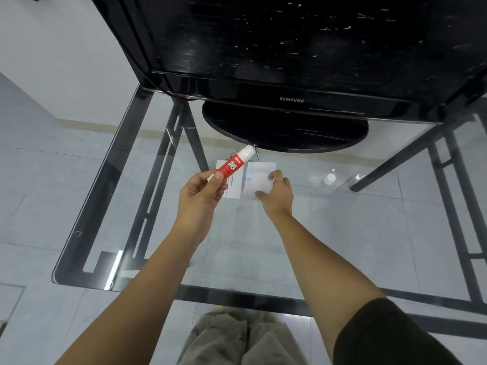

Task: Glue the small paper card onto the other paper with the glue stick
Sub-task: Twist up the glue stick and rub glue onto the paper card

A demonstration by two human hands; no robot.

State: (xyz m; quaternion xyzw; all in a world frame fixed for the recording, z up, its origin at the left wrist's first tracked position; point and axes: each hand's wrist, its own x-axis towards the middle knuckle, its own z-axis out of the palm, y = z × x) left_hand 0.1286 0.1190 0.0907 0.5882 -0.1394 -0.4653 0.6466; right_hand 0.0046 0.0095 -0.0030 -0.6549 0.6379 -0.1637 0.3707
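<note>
1. Red-labelled glue stick (233, 164) with a white cap is pinched in the left hand (200, 192), lifted clear, seemingly so gluing can follow.
2. Right hand (276, 192) grips the small white paper card (259, 177), just beside the other white paper (232, 187), near the glass table's (237, 246) far edge.

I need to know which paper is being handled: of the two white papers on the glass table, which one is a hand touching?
The right paper, under the right hand. The left paper with printed text lies untouched behind the glue stick.
</note>
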